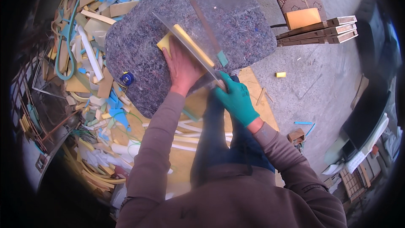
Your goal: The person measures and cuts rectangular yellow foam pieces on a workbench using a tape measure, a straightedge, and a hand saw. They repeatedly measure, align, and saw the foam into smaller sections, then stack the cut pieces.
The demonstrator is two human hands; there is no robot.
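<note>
Head view, matching what I am seeing from here: the gloved right hand point(236, 99) is gripping the handle point(220, 83) of a long blade point(183, 38); the bare left hand point(182, 66) is lying open on the yellow foam point(163, 43), fingers pointing away from the body, presumably steadying it; the foam is resting on the felted grey tabletop point(135, 42) and showing on both sides of the blade, whose diagonal slant is seemingly suiting the right arm; a brown strip point(204, 25) is lying just to the right, and a blue tape measure point(126, 78) is sitting near the left edge, both apparently staying within reach.
</note>
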